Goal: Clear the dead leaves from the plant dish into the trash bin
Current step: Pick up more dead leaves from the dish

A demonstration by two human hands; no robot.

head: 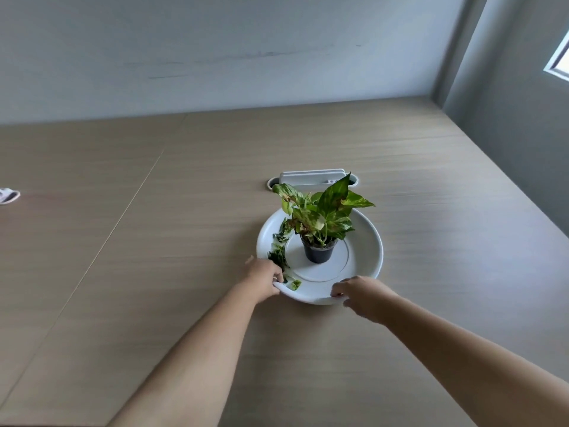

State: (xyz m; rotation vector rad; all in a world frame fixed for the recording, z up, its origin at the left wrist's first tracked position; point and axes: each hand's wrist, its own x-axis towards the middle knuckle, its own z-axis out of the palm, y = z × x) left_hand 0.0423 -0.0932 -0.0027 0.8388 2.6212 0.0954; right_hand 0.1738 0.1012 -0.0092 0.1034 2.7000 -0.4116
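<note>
A round white plant dish (368,241) lies on the wooden table. In its middle stands a small black pot (318,252) with a green and yellow leafy plant (320,211). Loose dark green leaf pieces (278,252) lie along the dish's left inner rim, with one more scrap (296,284) near the front. My left hand (261,280) grips the dish's near-left rim, fingers curled over the edge beside the leaves. On the near-right rim, my right hand (361,297) holds the edge. No trash bin is in view.
A white cable box (312,177) sits in an oval table cutout just behind the dish. A small white object (8,195) lies at the far left edge. The wall runs behind the table (154,241), and a corner with a window is at the right.
</note>
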